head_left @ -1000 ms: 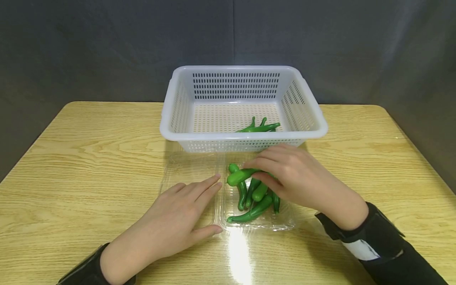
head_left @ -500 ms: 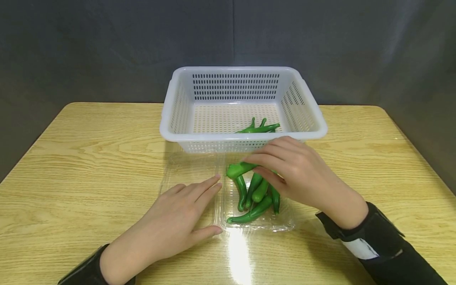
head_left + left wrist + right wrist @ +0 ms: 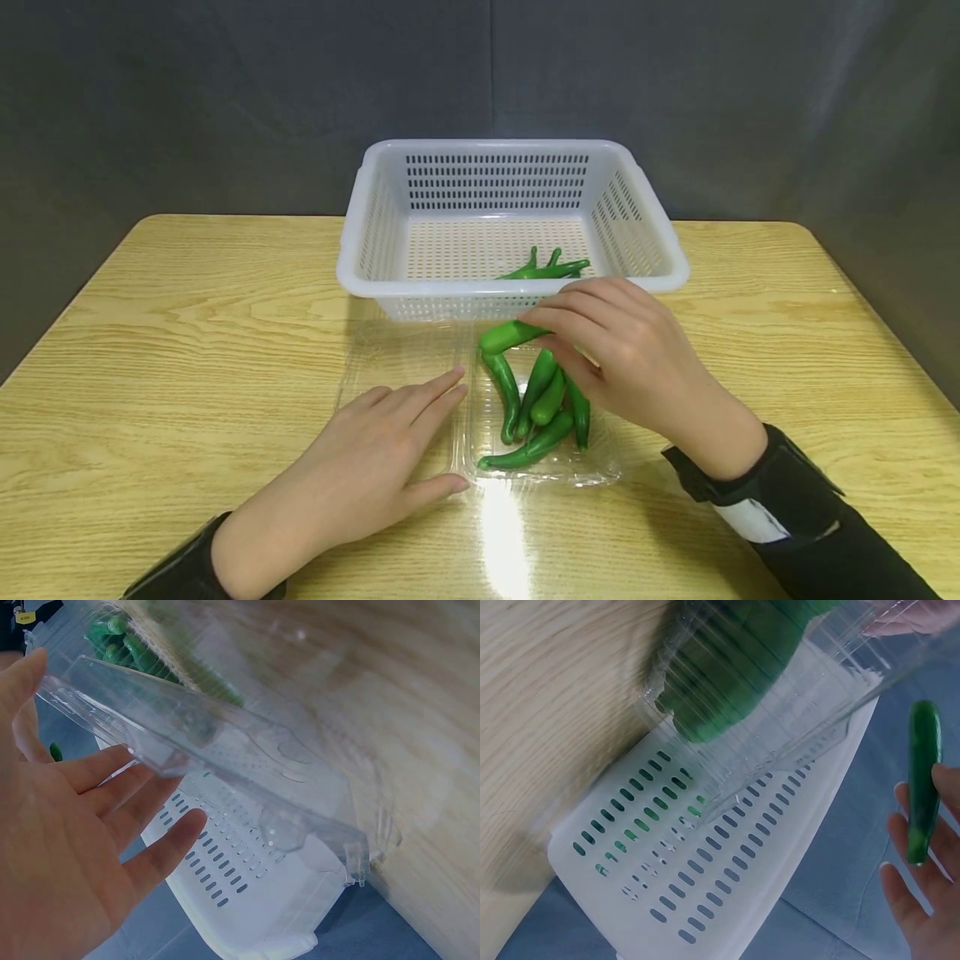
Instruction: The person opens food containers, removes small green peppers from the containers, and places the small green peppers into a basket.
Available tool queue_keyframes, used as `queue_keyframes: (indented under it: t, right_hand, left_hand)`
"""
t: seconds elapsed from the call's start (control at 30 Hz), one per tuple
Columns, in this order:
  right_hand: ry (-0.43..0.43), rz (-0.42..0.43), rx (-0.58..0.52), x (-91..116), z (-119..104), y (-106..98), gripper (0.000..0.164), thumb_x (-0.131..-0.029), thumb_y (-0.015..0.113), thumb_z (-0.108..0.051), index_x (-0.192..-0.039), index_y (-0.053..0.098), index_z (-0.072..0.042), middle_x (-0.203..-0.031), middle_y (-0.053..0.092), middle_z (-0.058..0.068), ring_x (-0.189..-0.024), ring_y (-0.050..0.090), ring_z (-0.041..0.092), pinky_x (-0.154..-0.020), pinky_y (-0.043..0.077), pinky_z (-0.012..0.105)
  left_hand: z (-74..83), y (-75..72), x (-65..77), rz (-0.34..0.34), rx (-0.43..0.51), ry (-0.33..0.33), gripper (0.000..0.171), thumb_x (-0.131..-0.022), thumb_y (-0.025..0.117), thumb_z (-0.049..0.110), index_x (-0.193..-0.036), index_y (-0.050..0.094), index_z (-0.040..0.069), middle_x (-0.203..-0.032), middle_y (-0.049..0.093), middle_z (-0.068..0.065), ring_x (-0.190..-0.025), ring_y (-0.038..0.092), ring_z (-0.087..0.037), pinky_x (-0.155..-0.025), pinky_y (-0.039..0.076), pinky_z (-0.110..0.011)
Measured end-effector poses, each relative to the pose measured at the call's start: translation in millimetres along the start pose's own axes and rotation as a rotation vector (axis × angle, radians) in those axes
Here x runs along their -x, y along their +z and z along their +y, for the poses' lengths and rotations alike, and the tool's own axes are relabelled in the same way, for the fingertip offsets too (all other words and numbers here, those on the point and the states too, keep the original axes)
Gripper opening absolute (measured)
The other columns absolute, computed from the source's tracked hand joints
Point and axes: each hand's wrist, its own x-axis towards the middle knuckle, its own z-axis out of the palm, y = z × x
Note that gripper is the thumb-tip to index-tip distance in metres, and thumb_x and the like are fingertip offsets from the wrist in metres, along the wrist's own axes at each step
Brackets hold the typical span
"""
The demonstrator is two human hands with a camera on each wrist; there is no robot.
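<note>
Green and glossy, one pepper [image 3: 510, 337] is pinched between the thumb and fingers of the right hand [image 3: 637, 358], held above the far end of a clear plastic box [image 3: 600, 454] on a wooden tabletop [image 3: 187, 333]. What has just changed is its position: a second ago it lay across the middle of the leftmost curved pepper [image 3: 512, 400] in the box, and now it is farther from the person, over that pepper's far end. It looks raised off the pile, which suggests this one is being handled separately and is not yet let go. Against the earlier frame, more of the pile is uncovered, with five peppers visible in the box. The left hand [image 3: 375, 458] stays as it was, fingers extended over the box's open lid [image 3: 397, 346], tips near the hinge, gripping nothing. Behind, a white basket [image 3: 517, 288] holds several more peppers [image 3: 558, 271], apparently unmoved.
</note>
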Motion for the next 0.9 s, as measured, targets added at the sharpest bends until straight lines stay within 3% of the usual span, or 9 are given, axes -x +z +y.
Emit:
queue_keyframes:
  t: [0.3, 0.47, 0.73, 0.9]
  right_hand:
    - [0.032, 0.037, 0.055, 0.6, 4.0, 1.1, 0.023, -0.092, 0.069, -0.013, -0.112, 0.071, 0.0, -0.103, 0.073, 0.012, -0.094, 0.066, 0.031, -0.086, 0.052, 0.043]
    - [0.066, 0.058, 0.084, 1.4, 5.6, -1.1, 0.027, -0.087, 0.074, -0.003, -0.113, 0.071, 0.001, -0.103, 0.073, 0.014, -0.095, 0.066, 0.032, -0.088, 0.051, 0.044]
    - [0.087, 0.08, 0.099, 2.4, 9.5, -0.1, 0.024, -0.09, 0.071, -0.005, -0.113, 0.071, 0.002, -0.102, 0.073, 0.015, -0.094, 0.067, 0.032, -0.085, 0.051, 0.044]
    - [0.12, 0.101, 0.098, 4.6, 12.3, 0.6, 0.027, -0.086, 0.073, -0.002, -0.113, 0.071, 0.001, -0.103, 0.073, 0.014, -0.093, 0.067, 0.032, -0.083, 0.052, 0.045]
  left_hand:
    - [0.4, 0.1, 0.0, -0.001, 0.006, -0.006, 0.083, -0.091, 0.057, 0.063, -0.149, 0.043, 0.006, -0.157, 0.036, -0.006, -0.13, 0.05, -0.024, -0.102, 0.044, -0.047]
    - [0.4, -0.1, 0.3, -0.002, -0.001, -0.003, 0.083, -0.091, 0.056, 0.063, -0.15, 0.042, 0.006, -0.157, 0.036, -0.006, -0.13, 0.05, -0.024, -0.103, 0.044, -0.047]
    - [1.0, -0.5, 0.1, -0.014, 0.002, -0.009, 0.084, -0.091, 0.056, 0.063, -0.15, 0.042, 0.005, -0.157, 0.035, -0.006, -0.13, 0.05, -0.024, -0.103, 0.044, -0.047]
    - [1.1, -0.5, -0.2, -0.014, 0.001, -0.01, 0.083, -0.091, 0.056, 0.063, -0.15, 0.042, 0.006, -0.158, 0.035, -0.006, -0.13, 0.05, -0.024, -0.103, 0.043, -0.047]
